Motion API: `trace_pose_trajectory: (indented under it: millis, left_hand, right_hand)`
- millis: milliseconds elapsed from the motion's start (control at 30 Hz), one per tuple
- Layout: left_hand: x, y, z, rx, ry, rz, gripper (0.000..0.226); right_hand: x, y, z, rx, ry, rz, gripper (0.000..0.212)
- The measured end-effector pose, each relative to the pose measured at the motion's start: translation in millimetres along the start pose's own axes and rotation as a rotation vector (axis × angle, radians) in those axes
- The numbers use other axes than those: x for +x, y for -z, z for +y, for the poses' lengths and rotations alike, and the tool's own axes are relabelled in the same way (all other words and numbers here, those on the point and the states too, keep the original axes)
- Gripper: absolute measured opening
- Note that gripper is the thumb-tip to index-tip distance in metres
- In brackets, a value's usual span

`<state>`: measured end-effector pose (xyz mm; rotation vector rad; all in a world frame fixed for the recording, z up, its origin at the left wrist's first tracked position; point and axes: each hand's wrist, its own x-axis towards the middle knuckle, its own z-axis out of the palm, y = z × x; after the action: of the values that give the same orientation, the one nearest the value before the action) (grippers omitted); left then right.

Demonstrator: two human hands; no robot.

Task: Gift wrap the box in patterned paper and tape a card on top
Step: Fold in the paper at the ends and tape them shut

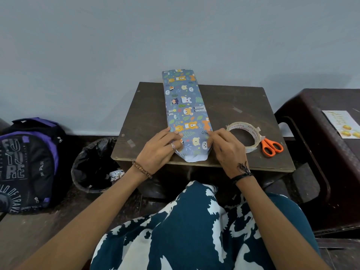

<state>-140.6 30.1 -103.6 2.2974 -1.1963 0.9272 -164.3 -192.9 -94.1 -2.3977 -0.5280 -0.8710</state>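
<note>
1. Looking down from the head camera, I see the long box wrapped in blue paper with cartoon animals lying on the dark brown wooden table, its far end reaching past the back edge of the table toward the wall.
2. My left hand rests on the left side of the near end of the box, fingers curled and pressing the paper fold down; a ring shows on one finger.
3. My right hand is at the right side of the same end, and its fingertips pinch the paper edge against the box.
4. At the near end, the white inner side of the paper shows below the fold.
5. Right of the box, on the table, lies a roll of clear tape with red print, and orange-handled scissors touch it on its right.
6. Farther right of the box, a printed card with yellow shapes lies on a dark reddish plastic stool.
7. Left of the table stand a black bin with a bag and a black and purple backpack.
</note>
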Motion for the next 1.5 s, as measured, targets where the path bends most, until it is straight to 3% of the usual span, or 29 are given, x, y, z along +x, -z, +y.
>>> trace_pose_trajectory:
  millis: [167, 433, 567, 800, 933, 1133, 1500]
  left_hand:
    - [0.2, 4.7, -3.5, 0.075, -0.027, -0.107, 0.012]
    - [4.0, 16.0, -5.1, 0.149, -0.050, -0.234, 0.016]
    - [5.2, 19.6, 2.3, 0.092, 0.013, -0.234, 0.022]
    - [10.2, 6.9, 19.0, 0.145, 0.095, -0.064, 0.011]
    - [8.9, 8.1, 15.8, 0.009, 0.275, -0.083, 0.016]
    - [7.5, 6.5, 13.6, 0.186, 0.098, -0.096, 0.014]
    - [8.5, 11.5, 13.8, 0.158, 0.142, -0.205, 0.029]
  right_hand:
    - [-3.3, 3.3, 3.6, 0.130, -0.027, -0.049, 0.026]
    - [-4.6, 3.3, 4.8, 0.099, -0.021, -0.097, 0.023]
    - [-5.0, 4.6, 0.0, 0.108, -0.041, -0.109, 0.024]
    - [-2.4, 0.0, -7.3, 0.117, -0.106, -0.099, 0.027]
    - [1.9, -1.9, -6.5, 0.163, -0.204, -0.075, 0.024]
    - [7.8, -5.6, 1.2, 0.104, -0.115, -0.058, 0.017]
    - [5.7, 3.3, -5.0, 0.018, -0.023, -0.102, 0.010]
